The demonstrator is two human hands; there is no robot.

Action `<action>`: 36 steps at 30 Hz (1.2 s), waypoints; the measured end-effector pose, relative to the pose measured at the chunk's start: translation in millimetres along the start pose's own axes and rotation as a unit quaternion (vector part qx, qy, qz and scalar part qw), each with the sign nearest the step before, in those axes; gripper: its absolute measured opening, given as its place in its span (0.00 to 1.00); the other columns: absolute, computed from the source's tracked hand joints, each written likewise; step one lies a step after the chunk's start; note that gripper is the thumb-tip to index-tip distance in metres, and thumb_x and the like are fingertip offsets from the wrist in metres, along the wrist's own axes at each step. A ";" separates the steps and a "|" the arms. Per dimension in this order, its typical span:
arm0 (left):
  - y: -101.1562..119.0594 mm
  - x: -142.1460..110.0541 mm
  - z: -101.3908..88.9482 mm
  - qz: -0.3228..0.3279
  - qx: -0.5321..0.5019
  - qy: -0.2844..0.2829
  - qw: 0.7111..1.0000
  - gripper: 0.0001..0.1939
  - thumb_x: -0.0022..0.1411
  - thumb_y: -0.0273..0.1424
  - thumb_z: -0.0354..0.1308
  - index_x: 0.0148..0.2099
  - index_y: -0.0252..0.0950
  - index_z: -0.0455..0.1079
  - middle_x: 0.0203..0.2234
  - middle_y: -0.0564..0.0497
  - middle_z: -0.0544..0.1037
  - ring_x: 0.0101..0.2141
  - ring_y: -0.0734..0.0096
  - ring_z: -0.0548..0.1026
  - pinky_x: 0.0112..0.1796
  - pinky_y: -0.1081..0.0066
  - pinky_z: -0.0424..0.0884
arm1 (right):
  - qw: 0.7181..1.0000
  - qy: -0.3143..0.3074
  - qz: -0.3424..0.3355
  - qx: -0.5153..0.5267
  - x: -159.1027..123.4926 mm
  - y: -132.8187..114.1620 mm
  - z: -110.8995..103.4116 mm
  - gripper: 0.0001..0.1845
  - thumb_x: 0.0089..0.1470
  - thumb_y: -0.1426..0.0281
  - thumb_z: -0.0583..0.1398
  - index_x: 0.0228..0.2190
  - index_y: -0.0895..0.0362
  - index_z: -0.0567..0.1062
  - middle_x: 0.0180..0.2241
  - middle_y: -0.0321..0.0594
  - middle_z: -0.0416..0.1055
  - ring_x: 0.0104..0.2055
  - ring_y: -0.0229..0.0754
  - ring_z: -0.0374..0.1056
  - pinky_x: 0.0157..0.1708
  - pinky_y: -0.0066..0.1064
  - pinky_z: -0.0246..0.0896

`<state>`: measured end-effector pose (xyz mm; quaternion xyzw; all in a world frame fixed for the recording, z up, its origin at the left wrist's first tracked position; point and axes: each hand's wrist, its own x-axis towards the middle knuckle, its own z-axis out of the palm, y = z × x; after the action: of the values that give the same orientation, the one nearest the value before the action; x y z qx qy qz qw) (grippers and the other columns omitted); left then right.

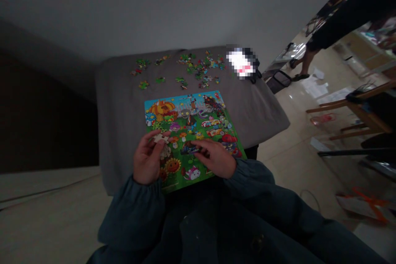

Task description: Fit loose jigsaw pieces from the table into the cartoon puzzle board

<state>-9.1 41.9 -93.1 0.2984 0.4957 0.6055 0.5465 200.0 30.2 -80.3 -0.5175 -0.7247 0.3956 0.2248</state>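
My left hand (pixel 147 158) pinches a jigsaw piece (pixel 161 137), its pale cream back facing up, above the lower left of a colourful cartoon jigsaw puzzle (pixel 198 121). My right hand (pixel 215 156) rests over the puzzle's lower middle, with its fingers on a dark piece (pixel 187 147). The puzzle lies flat, with green, orange and blue scenes across it. Beyond its far edge, a scatter of several loose pieces (pixel 198 68) lies on the grey cloth-covered surface (pixel 123 107).
A pixelated phone (pixel 241 62) lies on the far right corner of the cloth. To the right, a standing person (pixel 335 24) and a wooden chair (pixel 349 109) are on a tiled floor with scattered papers (pixel 315 86). A wall rises behind.
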 end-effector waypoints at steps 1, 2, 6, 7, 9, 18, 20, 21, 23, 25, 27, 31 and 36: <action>-0.2 0.0 -0.4 -0.002 -0.002 -0.001 1.000 0.25 0.45 0.40 0.75 0.44 0.39 0.73 0.36 0.49 0.83 0.33 0.67 0.81 0.38 0.68 0.78 | 1.000 -0.003 -0.005 -0.010 0.4 -0.9 -0.3 0.22 0.56 0.77 0.61 0.52 0.52 0.76 0.38 0.40 0.74 0.33 0.38 0.69 0.37 0.32 0.68; -0.7 0.1 -0.9 -0.004 -0.005 -0.001 1.000 0.25 0.45 0.40 0.75 0.45 0.39 0.73 0.36 0.49 0.83 0.33 0.67 0.81 0.38 0.68 0.78 | 1.000 -0.006 -0.010 -0.022 0.6 -2.2 -1.0 0.21 0.56 0.77 0.61 0.51 0.52 0.77 0.36 0.39 0.73 0.32 0.38 0.68 0.37 0.32 0.67; -4.1 0.9 -4.4 -0.005 -0.011 -0.007 1.000 0.24 0.47 0.39 0.74 0.45 0.39 0.73 0.37 0.48 0.84 0.35 0.67 0.82 0.38 0.70 0.78 | 0.999 0.006 -0.036 -0.025 -2.8 -8.7 -11.0 0.13 0.59 0.75 0.61 0.44 0.54 0.81 0.33 0.39 0.73 0.31 0.38 0.69 0.35 0.31 0.67; -4.9 1.1 -5.2 -0.002 -0.011 -0.009 1.000 0.24 0.48 0.39 0.74 0.45 0.39 0.73 0.38 0.48 0.84 0.35 0.67 0.82 0.38 0.71 0.78 | 0.999 0.017 -0.042 -0.014 -4.9 -9.9 -16.4 0.11 0.60 0.74 0.60 0.42 0.55 0.81 0.33 0.40 0.73 0.31 0.37 0.69 0.34 0.31 0.67; -5.9 1.5 -6.0 0.000 -0.013 -0.014 1.000 0.23 0.48 0.38 0.74 0.45 0.39 0.73 0.38 0.48 0.84 0.36 0.67 0.82 0.38 0.71 0.78 | 0.998 0.041 -0.044 0.006 -9.7 -10.7 -31.1 0.09 0.60 0.72 0.60 0.40 0.56 0.81 0.35 0.41 0.75 0.31 0.37 0.71 0.32 0.29 0.67; 0.9 0.7 -1.2 -0.011 -0.024 -0.007 1.000 0.26 0.45 0.40 0.75 0.44 0.37 0.72 0.35 0.48 0.84 0.33 0.66 0.82 0.37 0.69 0.79 | 0.998 0.057 0.006 0.029 7.3 11.6 -93.0 0.10 0.57 0.67 0.62 0.39 0.57 0.79 0.33 0.38 0.79 0.31 0.38 0.74 0.34 0.30 0.70; 2.5 0.3 -0.5 -0.014 -0.026 -0.004 1.000 0.26 0.45 0.40 0.75 0.44 0.38 0.72 0.35 0.49 0.84 0.33 0.66 0.82 0.36 0.69 0.79 | 0.999 0.052 -0.004 0.005 16.6 13.9 -97.4 0.13 0.58 0.67 0.62 0.43 0.57 0.79 0.35 0.39 0.79 0.32 0.37 0.73 0.35 0.31 0.70; 3.0 0.2 -0.3 -0.016 -0.027 -0.002 0.999 0.26 0.44 0.40 0.75 0.44 0.38 0.72 0.34 0.49 0.84 0.33 0.66 0.82 0.35 0.69 0.79 | 0.999 0.050 -0.009 -0.005 20.1 14.4 -98.2 0.14 0.58 0.67 0.61 0.45 0.56 0.79 0.36 0.39 0.79 0.32 0.37 0.73 0.35 0.31 0.70; 3.5 0.4 -0.5 -0.020 -0.031 -0.001 0.999 0.25 0.44 0.40 0.75 0.43 0.38 0.73 0.34 0.50 0.84 0.33 0.66 0.82 0.35 0.70 0.79 | 0.998 0.051 -0.020 -0.013 24.1 14.9 -96.3 0.14 0.60 0.67 0.60 0.46 0.55 0.79 0.39 0.40 0.79 0.34 0.37 0.73 0.36 0.31 0.69; 3.7 0.9 -1.0 -0.026 -0.037 -0.002 0.999 0.26 0.43 0.40 0.76 0.43 0.38 0.73 0.34 0.50 0.84 0.33 0.66 0.82 0.34 0.70 0.79 | 0.998 0.044 -0.040 -0.018 24.3 15.0 -89.5 0.12 0.61 0.68 0.59 0.45 0.56 0.78 0.41 0.41 0.78 0.35 0.38 0.73 0.37 0.32 0.70; 3.6 1.5 -1.9 -0.033 -0.041 -0.002 0.999 0.27 0.42 0.40 0.76 0.43 0.38 0.73 0.34 0.50 0.84 0.33 0.66 0.82 0.34 0.70 0.79 | 0.997 0.018 -0.069 -0.041 22.2 14.6 -78.9 0.09 0.61 0.69 0.59 0.42 0.56 0.78 0.40 0.41 0.78 0.37 0.39 0.73 0.40 0.33 0.70; 3.1 2.4 -3.5 -0.036 -0.036 0.001 0.999 0.26 0.43 0.40 0.76 0.44 0.38 0.74 0.36 0.50 0.84 0.33 0.68 0.82 0.36 0.72 0.79 | 0.984 -0.038 -0.134 -0.109 16.7 10.3 -56.9 0.04 0.63 0.72 0.58 0.39 0.57 0.74 0.45 0.44 0.77 0.54 0.46 0.69 0.56 0.43 0.63; 1.1 2.8 -4.8 -0.025 -0.033 -0.006 0.999 0.25 0.45 0.39 0.75 0.44 0.38 0.73 0.36 0.49 0.84 0.33 0.67 0.82 0.35 0.71 0.79 | 0.978 -0.097 -0.124 -0.139 10.0 8.9 -44.1 0.06 0.67 0.72 0.53 0.42 0.55 0.70 0.56 0.44 0.72 0.67 0.47 0.58 0.63 0.46 0.55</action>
<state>-14.5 43.3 -94.1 0.2713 0.4798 0.6055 0.5741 233.9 55.9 -62.5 -0.4088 -0.8495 0.3084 0.1273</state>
